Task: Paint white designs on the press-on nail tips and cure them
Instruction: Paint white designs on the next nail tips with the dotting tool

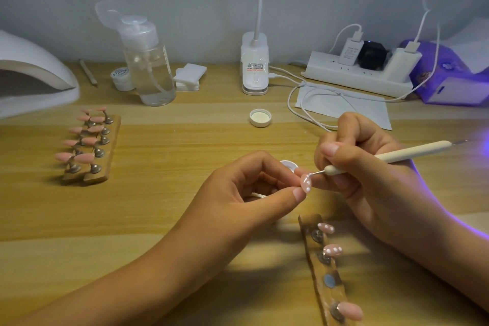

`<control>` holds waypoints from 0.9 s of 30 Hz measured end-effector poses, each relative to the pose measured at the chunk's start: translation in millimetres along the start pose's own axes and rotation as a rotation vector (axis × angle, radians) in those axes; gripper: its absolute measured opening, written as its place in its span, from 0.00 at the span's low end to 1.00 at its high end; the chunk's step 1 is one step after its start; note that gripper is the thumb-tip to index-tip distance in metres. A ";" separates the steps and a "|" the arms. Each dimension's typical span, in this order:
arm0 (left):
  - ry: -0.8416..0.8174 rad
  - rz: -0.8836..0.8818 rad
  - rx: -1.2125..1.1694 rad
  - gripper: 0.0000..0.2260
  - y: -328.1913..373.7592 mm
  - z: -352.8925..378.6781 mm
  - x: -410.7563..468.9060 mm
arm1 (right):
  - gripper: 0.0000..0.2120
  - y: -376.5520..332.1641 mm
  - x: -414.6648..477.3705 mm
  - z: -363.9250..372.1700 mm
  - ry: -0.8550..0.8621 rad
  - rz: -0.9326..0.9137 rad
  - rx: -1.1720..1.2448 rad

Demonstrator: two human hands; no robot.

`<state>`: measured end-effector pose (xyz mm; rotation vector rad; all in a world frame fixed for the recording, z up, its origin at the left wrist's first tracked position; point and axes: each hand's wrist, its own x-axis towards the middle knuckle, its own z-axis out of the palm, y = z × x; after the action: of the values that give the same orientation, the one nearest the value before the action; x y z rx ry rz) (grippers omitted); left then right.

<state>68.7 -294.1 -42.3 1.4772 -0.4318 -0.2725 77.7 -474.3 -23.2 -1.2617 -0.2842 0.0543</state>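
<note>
Far left of frame: lamp [34, 74], mouth open toward centre. Curing goes there, by my judgement.

Left-centre: far rack [112, 145] with plain pink tips on stands, no white on any that I can see.

Centre: left hand [238, 193]. Thumb and forefinger pinch the tip [306, 183] by its sides, the other fingers curled under. The tip's long axis runs near vertical in the frame, painted face up toward me. White dots run along it. A pot [288, 165] sits just behind my left fingers, mostly hidden.

Right of centre: right hand [370, 174] grips the tool [391, 157] pen-style. The handle slopes up toward the right edge. Its metal point meets the tip at the upper end, coming in from the right, nearly square to the tip's axis. The right fingers rest against the left fingertips, which steadies both.

Judgement: the next dot depends on lifting the point straight off, as a sideways drag along the axis would smear the wet dots below it.

Lower right: near rack [318, 271] lies just below both hands. It carries two dotted tips and one plain tip, with one bare magnet [329, 280] between them, probably this tip's seat. There is bare table to the left of it. My right forearm passes close to the dotted ones, so they could get brushed.
</note>
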 end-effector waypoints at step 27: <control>0.005 0.004 0.006 0.04 1.3 1.2 -0.4 | 0.10 -0.2 -0.1 -0.3 -0.004 0.014 0.054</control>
<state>67.8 -294.9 -41.0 1.4825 -0.4322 -0.2644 77.7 -474.7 -23.1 -1.2097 -0.2758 0.0756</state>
